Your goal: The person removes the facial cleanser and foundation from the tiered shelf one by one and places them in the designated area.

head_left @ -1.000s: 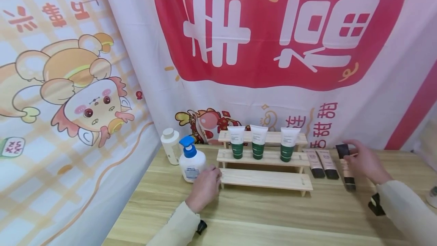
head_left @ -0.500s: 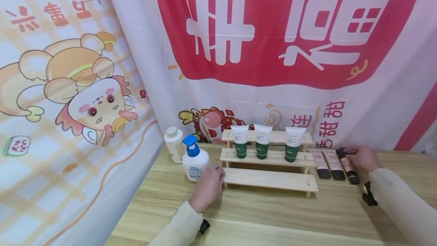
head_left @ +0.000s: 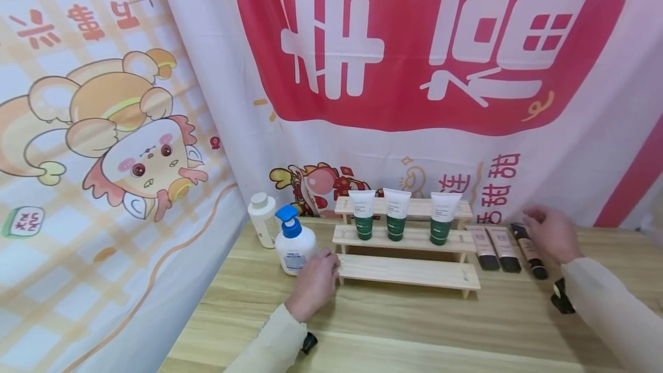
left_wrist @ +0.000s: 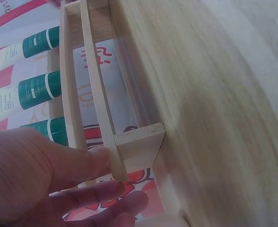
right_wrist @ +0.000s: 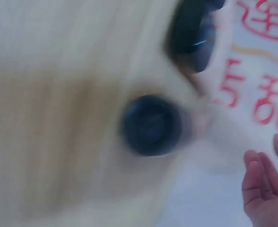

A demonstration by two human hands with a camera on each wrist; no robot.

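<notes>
My left hand [head_left: 313, 286] is at the left end of a three-step wooden display rack [head_left: 409, 273]; in the left wrist view its thumb and fingers pinch the end of the lowest shelf board [left_wrist: 111, 156]. Three white-and-green squeeze tubes [head_left: 396, 217] stand upright on the middle step. To the rack's right, two pink BB cream tubes [head_left: 502, 249] lie side by side on the table. A beige tube with a black cap [head_left: 529, 251] lies beside them, slightly angled. Over its far end, my right hand [head_left: 555, 236] holds nothing, fingers loosely bent. The right wrist view is blurred, with the black cap [right_wrist: 152, 125] facing the camera.
A white pump bottle with a blue head [head_left: 294, 246] stands close to my left hand. Behind it is a white capped bottle [head_left: 262, 220]. Printed cloth [head_left: 383, 143] hangs behind the wood-grain table [head_left: 393, 327] and along its left side.
My right hand has moved the beige tube leftward, laid it beside the two pink ones and let go, lifting slightly off it. The left hand keeps its hold on the rack.
</notes>
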